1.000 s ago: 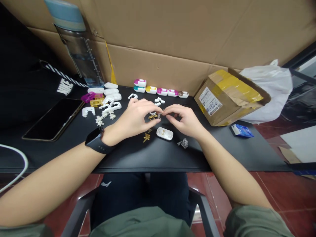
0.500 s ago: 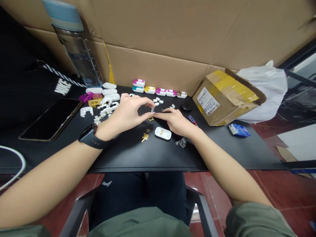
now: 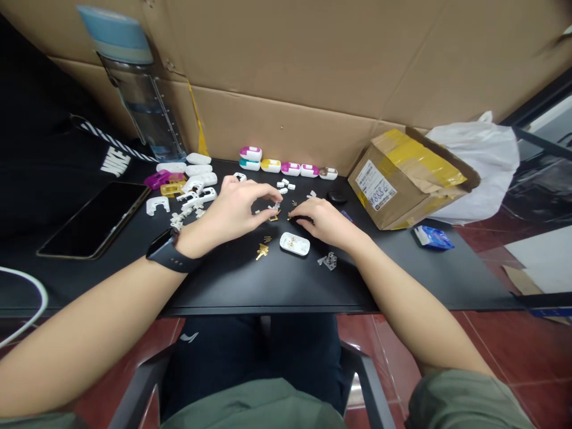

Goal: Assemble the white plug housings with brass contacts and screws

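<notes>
Black desk (image 3: 268, 286), cardboard backing (image 3: 277, 71), red floor tiles (image 3: 527, 351)

Left: passage was obstructed by white plastic parts (image 3: 192, 199).
Right: passage was blocked by a taped cardboard box (image 3: 402, 182).
Front: room was left along the desk edge (image 3: 268, 310).

Two hands (image 3: 230, 208) (image 3: 324, 223), one phone (image 3: 93, 220), one bottle (image 3: 143, 101)

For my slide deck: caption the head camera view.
Left hand and right hand over small brass parts on a black desk.
</notes>
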